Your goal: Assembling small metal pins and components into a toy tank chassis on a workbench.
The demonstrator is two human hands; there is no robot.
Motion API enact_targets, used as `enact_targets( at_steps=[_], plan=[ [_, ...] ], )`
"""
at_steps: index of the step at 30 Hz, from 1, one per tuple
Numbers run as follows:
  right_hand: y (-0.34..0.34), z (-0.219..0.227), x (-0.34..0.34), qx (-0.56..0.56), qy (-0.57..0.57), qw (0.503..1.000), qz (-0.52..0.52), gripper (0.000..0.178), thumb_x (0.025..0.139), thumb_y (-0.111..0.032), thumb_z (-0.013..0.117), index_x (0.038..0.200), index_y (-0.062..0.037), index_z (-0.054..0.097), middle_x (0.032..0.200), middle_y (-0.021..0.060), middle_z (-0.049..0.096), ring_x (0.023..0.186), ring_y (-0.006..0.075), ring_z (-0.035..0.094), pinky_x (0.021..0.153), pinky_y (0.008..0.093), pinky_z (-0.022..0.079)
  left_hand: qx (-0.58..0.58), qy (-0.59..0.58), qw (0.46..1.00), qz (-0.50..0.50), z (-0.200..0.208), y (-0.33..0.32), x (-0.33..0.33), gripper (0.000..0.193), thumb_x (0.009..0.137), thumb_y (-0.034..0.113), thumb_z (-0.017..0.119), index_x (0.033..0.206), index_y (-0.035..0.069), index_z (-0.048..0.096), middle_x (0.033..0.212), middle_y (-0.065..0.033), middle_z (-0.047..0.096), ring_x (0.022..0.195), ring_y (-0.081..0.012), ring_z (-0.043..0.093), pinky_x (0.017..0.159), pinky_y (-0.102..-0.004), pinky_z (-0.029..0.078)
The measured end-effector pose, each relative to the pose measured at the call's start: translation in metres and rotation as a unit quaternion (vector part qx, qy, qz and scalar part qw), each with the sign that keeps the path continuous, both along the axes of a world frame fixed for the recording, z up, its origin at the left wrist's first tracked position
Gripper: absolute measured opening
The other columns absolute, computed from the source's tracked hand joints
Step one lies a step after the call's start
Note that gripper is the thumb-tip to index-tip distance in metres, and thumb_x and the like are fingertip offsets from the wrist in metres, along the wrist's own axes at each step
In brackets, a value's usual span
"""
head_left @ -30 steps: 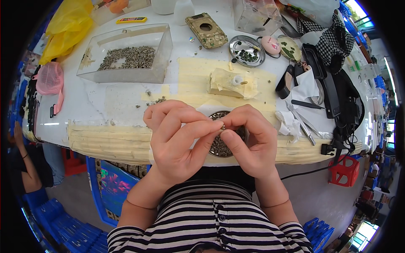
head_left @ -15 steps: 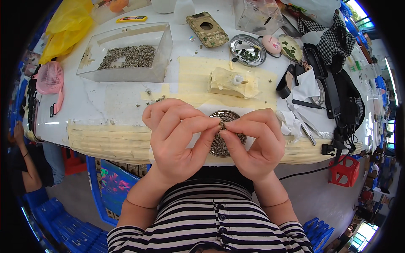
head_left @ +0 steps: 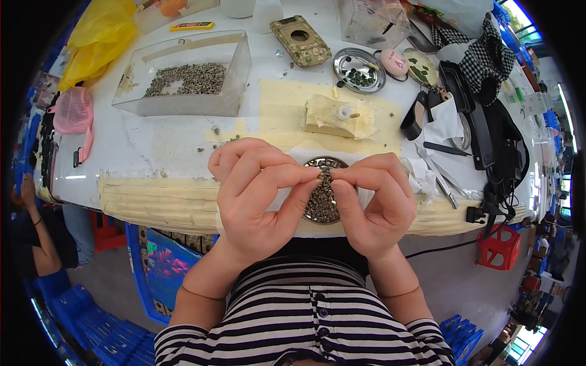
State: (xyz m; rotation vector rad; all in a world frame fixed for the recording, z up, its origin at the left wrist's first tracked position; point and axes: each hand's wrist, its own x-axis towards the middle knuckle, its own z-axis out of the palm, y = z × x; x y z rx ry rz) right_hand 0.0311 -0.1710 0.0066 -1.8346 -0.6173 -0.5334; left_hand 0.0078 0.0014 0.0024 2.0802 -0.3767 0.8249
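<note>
Over a round metal dish [head_left: 321, 213] full of small grey-brown parts, my two hands meet fingertip to fingertip. My left hand [head_left: 259, 204] pinches a tiny dark metallic-looking part [head_left: 325, 173] between thumb and forefinger, its other fingers curled. From the other side, my right hand [head_left: 381, 204] has its forefinger and thumb drawn close together at the same part. Whether the right fingertips grip that part or another tiny one is too small to tell. The dish stands on the taped front of the table, partly hidden by my fingers.
A clear box [head_left: 183, 107] of similar parts stands at left. Beyond my hands are a taped block [head_left: 332, 122] with a white nozzle, a camouflage model hull [head_left: 300, 39] and a metal dish [head_left: 359, 68] with green pieces. Tweezers [head_left: 441, 183] lie at right, beside black straps [head_left: 482, 137].
My right hand has shifted slightly right, and its fingertips have drawn a little away from the left ones. More of the dish shows between them. The left hand has barely moved.
</note>
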Motion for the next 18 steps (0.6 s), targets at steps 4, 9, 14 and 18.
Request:
enact_targets(
  at_steps=[4, 9, 14, 18],
  plan=[
    [-0.006, 0.001, -0.001, 0.02, 0.021, 1.0, -0.005, 0.01, 0.08, 0.0, 0.077, 0.088, -0.0009, 0.073, 0.082, 0.0083, 0.065, 0.072, 0.0164, 0.06, 0.061, 0.0259, 0.047, 0.053, 0.068, 0.996, -0.032, 0.006, 0.004, -0.014, 0.021, 0.071, 0.008, 0.082, 0.089, 0.014, 0.074, 0.085, 0.0032, 0.063, 0.088, -0.0192, 0.055, 0.084, -0.0362, 0.03],
    [-0.008, -0.001, 0.0, 0.04, 0.035, 0.999, 0.009, 0.006, 0.083, 0.002, 0.074, 0.088, 0.0006, 0.071, 0.083, 0.0092, 0.066, 0.072, 0.0174, 0.06, 0.064, 0.0263, 0.047, 0.124, 0.095, 0.987, -0.024, 0.008, 0.003, -0.025, 0.019, 0.072, 0.006, 0.08, 0.089, 0.012, 0.074, 0.085, 0.0019, 0.063, 0.089, -0.0202, 0.055, 0.086, -0.0368, 0.031],
    [-0.008, -0.004, 0.0, 0.048, 0.03, 0.998, 0.011, 0.005, 0.083, 0.002, 0.073, 0.087, 0.0013, 0.071, 0.083, 0.0095, 0.066, 0.073, 0.0178, 0.06, 0.065, 0.0261, 0.046, 0.137, 0.109, 0.979, 0.102, 0.012, 0.034, -0.017, 0.015, 0.076, 0.007, 0.079, 0.09, 0.008, 0.074, 0.085, -0.0005, 0.063, 0.089, -0.0199, 0.056, 0.087, -0.0354, 0.033],
    [-0.007, -0.002, -0.001, 0.059, 0.041, 0.997, 0.014, 0.005, 0.083, 0.003, 0.073, 0.087, 0.0016, 0.071, 0.083, 0.0094, 0.066, 0.072, 0.0176, 0.059, 0.064, 0.0261, 0.046, 0.169, 0.118, 0.971, 0.118, 0.01, 0.042, -0.016, 0.012, 0.078, 0.011, 0.078, 0.09, 0.012, 0.073, 0.085, 0.002, 0.06, 0.089, -0.0182, 0.053, 0.086, -0.0377, 0.028]
  ],
)
